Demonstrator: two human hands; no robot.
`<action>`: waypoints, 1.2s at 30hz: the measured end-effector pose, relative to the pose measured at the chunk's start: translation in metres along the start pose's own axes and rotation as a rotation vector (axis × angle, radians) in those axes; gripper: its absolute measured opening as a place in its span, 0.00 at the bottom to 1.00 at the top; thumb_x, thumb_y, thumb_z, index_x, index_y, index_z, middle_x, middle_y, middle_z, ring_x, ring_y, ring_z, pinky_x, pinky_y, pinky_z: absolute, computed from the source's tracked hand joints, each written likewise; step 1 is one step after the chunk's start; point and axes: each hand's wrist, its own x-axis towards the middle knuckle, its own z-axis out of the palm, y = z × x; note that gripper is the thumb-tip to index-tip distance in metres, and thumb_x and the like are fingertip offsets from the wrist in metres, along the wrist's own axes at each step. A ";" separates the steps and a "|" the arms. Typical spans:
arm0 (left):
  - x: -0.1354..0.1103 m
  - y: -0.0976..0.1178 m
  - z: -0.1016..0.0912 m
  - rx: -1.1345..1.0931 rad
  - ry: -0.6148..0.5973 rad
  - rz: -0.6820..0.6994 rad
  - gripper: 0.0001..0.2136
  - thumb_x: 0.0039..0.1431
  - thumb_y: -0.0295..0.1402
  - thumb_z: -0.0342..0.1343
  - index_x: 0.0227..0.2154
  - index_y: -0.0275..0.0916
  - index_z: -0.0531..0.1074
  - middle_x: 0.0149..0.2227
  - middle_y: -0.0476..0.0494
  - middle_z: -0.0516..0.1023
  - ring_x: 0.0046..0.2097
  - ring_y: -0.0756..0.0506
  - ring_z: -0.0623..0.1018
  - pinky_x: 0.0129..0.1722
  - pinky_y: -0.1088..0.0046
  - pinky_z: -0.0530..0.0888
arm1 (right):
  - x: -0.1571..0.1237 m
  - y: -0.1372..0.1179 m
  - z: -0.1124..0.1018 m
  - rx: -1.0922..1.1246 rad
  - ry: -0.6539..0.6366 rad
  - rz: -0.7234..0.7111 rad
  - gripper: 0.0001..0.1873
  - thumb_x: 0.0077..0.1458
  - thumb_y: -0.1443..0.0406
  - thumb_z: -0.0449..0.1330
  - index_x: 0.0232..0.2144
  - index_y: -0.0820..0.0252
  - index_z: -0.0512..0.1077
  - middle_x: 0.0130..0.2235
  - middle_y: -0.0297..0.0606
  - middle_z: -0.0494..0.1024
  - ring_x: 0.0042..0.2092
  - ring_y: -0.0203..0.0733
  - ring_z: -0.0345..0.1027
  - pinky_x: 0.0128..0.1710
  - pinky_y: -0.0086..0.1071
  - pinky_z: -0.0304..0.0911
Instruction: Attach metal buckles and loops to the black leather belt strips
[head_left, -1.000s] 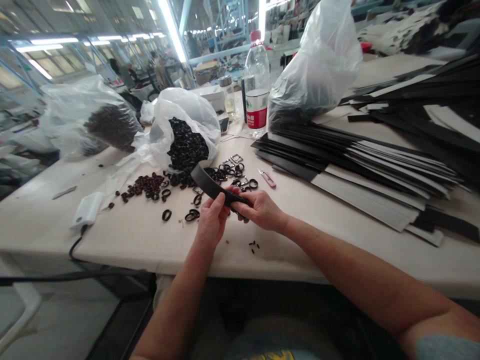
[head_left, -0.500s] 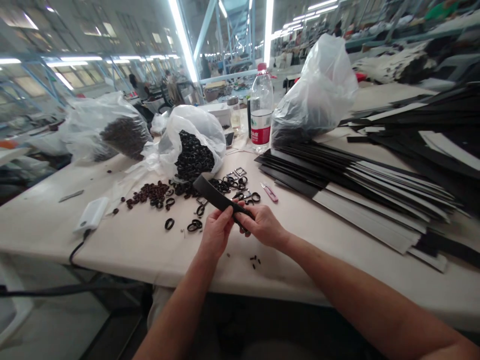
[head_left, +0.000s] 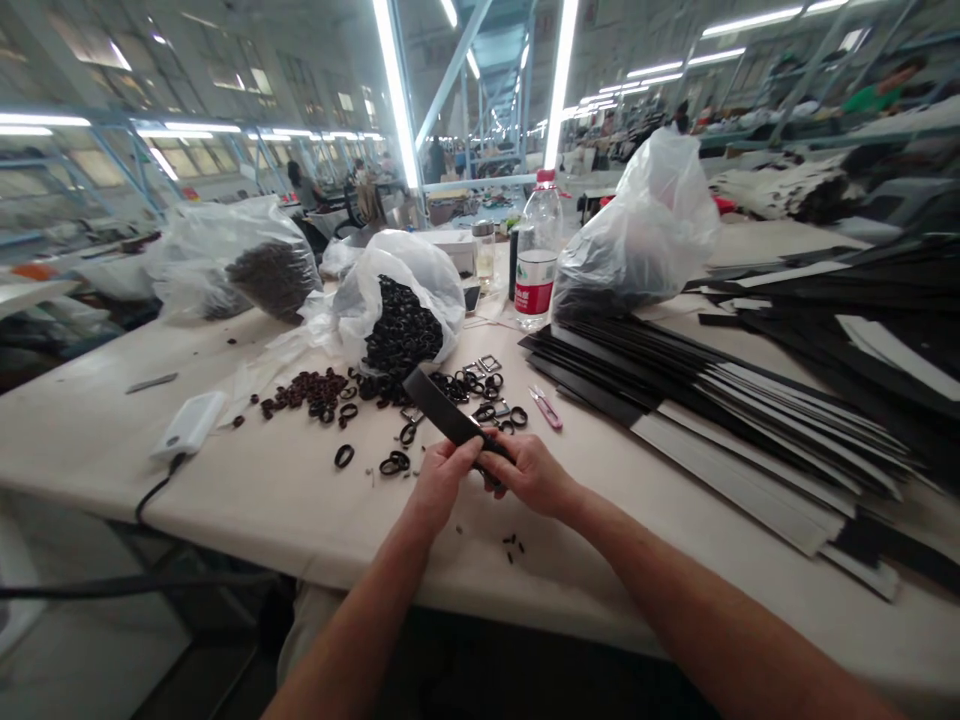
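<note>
Between my two hands is a black strap (head_left: 441, 408), its free end slanting up and left over the table. My left hand (head_left: 448, 478) pinches it with the thumb on top. My right hand (head_left: 529, 473) is closed around its near end, and the fingers hide most of that part. Just beyond lie black loops (head_left: 395, 462) and metal buckles (head_left: 489, 364) in a loose heap. Pink-handled thread snips (head_left: 546, 408) rest to the right of the heap. Several tiny dark bits (head_left: 512, 547) are scattered on the table below my hands.
An open plastic bag (head_left: 442, 262) spills black loops beside a brown loop pile (head_left: 300, 392). A bottle (head_left: 534, 270) stands behind, near another bag (head_left: 645, 210). Stacked black and white strips (head_left: 739, 480) cover the right side. A white power box (head_left: 189, 425) lies left.
The camera view has shifted, so the whole scene sits slightly lower and further right. Both hands keep their grip on the strap, with little other movement.
</note>
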 end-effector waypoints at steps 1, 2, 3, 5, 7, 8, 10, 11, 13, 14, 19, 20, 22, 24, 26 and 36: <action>0.000 0.001 0.001 0.017 0.013 0.001 0.24 0.59 0.47 0.57 0.49 0.30 0.75 0.27 0.43 0.79 0.25 0.47 0.76 0.27 0.71 0.73 | 0.001 0.000 -0.001 0.062 -0.009 0.037 0.22 0.58 0.48 0.58 0.30 0.62 0.71 0.23 0.35 0.74 0.22 0.36 0.70 0.22 0.28 0.67; 0.000 0.002 0.002 0.056 0.024 0.009 0.25 0.59 0.49 0.56 0.49 0.31 0.75 0.27 0.43 0.79 0.26 0.46 0.77 0.28 0.70 0.73 | 0.001 -0.001 -0.002 0.121 -0.008 0.069 0.24 0.56 0.46 0.59 0.29 0.62 0.70 0.23 0.35 0.74 0.22 0.36 0.70 0.21 0.28 0.67; 0.001 0.003 0.002 0.117 0.031 0.025 0.26 0.59 0.50 0.55 0.48 0.31 0.75 0.29 0.43 0.80 0.28 0.45 0.78 0.30 0.69 0.74 | 0.002 -0.001 -0.004 0.169 -0.001 0.094 0.25 0.55 0.44 0.59 0.29 0.63 0.70 0.22 0.35 0.74 0.22 0.36 0.69 0.21 0.28 0.67; 0.001 0.004 0.002 0.274 0.031 0.073 0.26 0.60 0.53 0.52 0.45 0.33 0.77 0.32 0.41 0.81 0.34 0.43 0.80 0.37 0.68 0.76 | 0.003 -0.004 -0.008 0.224 0.035 0.120 0.27 0.52 0.42 0.60 0.28 0.63 0.70 0.22 0.35 0.74 0.21 0.36 0.68 0.21 0.28 0.66; 0.000 0.004 0.000 0.410 0.030 0.109 0.26 0.62 0.54 0.47 0.44 0.36 0.78 0.36 0.41 0.83 0.39 0.42 0.80 0.42 0.67 0.76 | 0.002 -0.009 -0.012 0.228 0.089 0.132 0.27 0.50 0.42 0.61 0.29 0.63 0.71 0.21 0.34 0.73 0.21 0.35 0.67 0.21 0.29 0.66; 0.000 0.003 -0.001 0.468 0.026 0.112 0.26 0.63 0.53 0.46 0.45 0.37 0.78 0.38 0.41 0.83 0.41 0.41 0.81 0.44 0.66 0.76 | 0.001 -0.012 -0.015 0.204 0.117 0.129 0.27 0.50 0.43 0.62 0.29 0.62 0.71 0.22 0.33 0.73 0.21 0.35 0.67 0.22 0.29 0.66; -0.001 0.000 -0.005 0.586 0.014 0.107 0.25 0.63 0.52 0.46 0.46 0.39 0.78 0.40 0.42 0.83 0.44 0.40 0.81 0.47 0.63 0.76 | -0.004 -0.019 -0.019 0.134 0.164 0.111 0.25 0.51 0.45 0.63 0.28 0.62 0.71 0.23 0.33 0.74 0.23 0.34 0.68 0.24 0.28 0.66; -0.001 -0.003 -0.007 0.665 -0.005 0.112 0.24 0.62 0.52 0.47 0.45 0.40 0.78 0.42 0.42 0.83 0.45 0.39 0.81 0.49 0.63 0.75 | -0.007 -0.023 -0.022 0.105 0.179 0.100 0.24 0.51 0.45 0.63 0.28 0.62 0.72 0.24 0.34 0.75 0.24 0.34 0.68 0.25 0.28 0.66; 0.001 -0.010 -0.011 0.779 -0.037 0.149 0.23 0.59 0.52 0.52 0.47 0.41 0.78 0.46 0.42 0.83 0.49 0.38 0.80 0.51 0.63 0.75 | -0.013 -0.030 -0.030 0.096 0.191 0.089 0.24 0.52 0.46 0.63 0.29 0.62 0.72 0.26 0.35 0.76 0.26 0.35 0.70 0.27 0.29 0.67; 0.002 -0.014 -0.014 0.815 -0.046 0.169 0.24 0.58 0.52 0.53 0.48 0.41 0.77 0.47 0.42 0.82 0.49 0.38 0.80 0.50 0.63 0.75 | -0.017 -0.034 -0.035 0.106 0.201 0.086 0.24 0.52 0.45 0.63 0.30 0.62 0.72 0.27 0.35 0.77 0.26 0.36 0.71 0.27 0.29 0.68; 0.007 -0.026 -0.023 1.005 -0.091 0.266 0.24 0.55 0.55 0.52 0.45 0.45 0.79 0.45 0.44 0.83 0.45 0.38 0.82 0.46 0.65 0.78 | -0.046 -0.054 -0.075 0.144 0.333 0.042 0.27 0.49 0.43 0.64 0.32 0.63 0.72 0.27 0.35 0.77 0.25 0.35 0.70 0.26 0.29 0.69; 0.008 -0.027 -0.024 1.036 -0.093 0.286 0.24 0.55 0.56 0.52 0.44 0.46 0.80 0.45 0.44 0.83 0.45 0.38 0.82 0.46 0.66 0.78 | -0.054 -0.058 -0.087 0.136 0.384 0.025 0.28 0.48 0.42 0.65 0.32 0.63 0.72 0.27 0.35 0.77 0.26 0.34 0.70 0.27 0.28 0.69; 0.008 -0.027 -0.025 1.080 -0.093 0.313 0.24 0.55 0.56 0.51 0.44 0.47 0.80 0.44 0.44 0.83 0.44 0.38 0.82 0.44 0.66 0.79 | -0.071 -0.063 -0.118 0.094 0.502 -0.005 0.30 0.47 0.41 0.65 0.34 0.63 0.73 0.27 0.35 0.77 0.25 0.34 0.71 0.27 0.29 0.70; 0.009 -0.027 -0.025 1.111 -0.099 0.334 0.24 0.56 0.56 0.50 0.44 0.47 0.80 0.43 0.44 0.84 0.42 0.38 0.83 0.42 0.67 0.79 | -0.091 -0.067 -0.155 0.005 0.630 -0.017 0.31 0.47 0.40 0.64 0.36 0.63 0.74 0.27 0.36 0.78 0.25 0.35 0.71 0.27 0.29 0.70; 0.009 -0.027 -0.024 1.131 -0.106 0.368 0.23 0.56 0.55 0.50 0.43 0.47 0.80 0.42 0.44 0.84 0.41 0.38 0.83 0.40 0.67 0.80 | -0.115 -0.071 -0.196 -0.136 0.766 -0.007 0.31 0.49 0.40 0.62 0.38 0.63 0.73 0.28 0.38 0.79 0.25 0.35 0.71 0.27 0.28 0.69; 0.008 -0.029 -0.021 1.190 -0.125 0.451 0.22 0.59 0.52 0.49 0.44 0.47 0.80 0.45 0.42 0.83 0.43 0.36 0.83 0.44 0.60 0.79 | -0.238 -0.072 -0.328 -0.797 1.086 0.430 0.26 0.62 0.45 0.50 0.40 0.57 0.77 0.33 0.50 0.80 0.35 0.54 0.76 0.40 0.50 0.69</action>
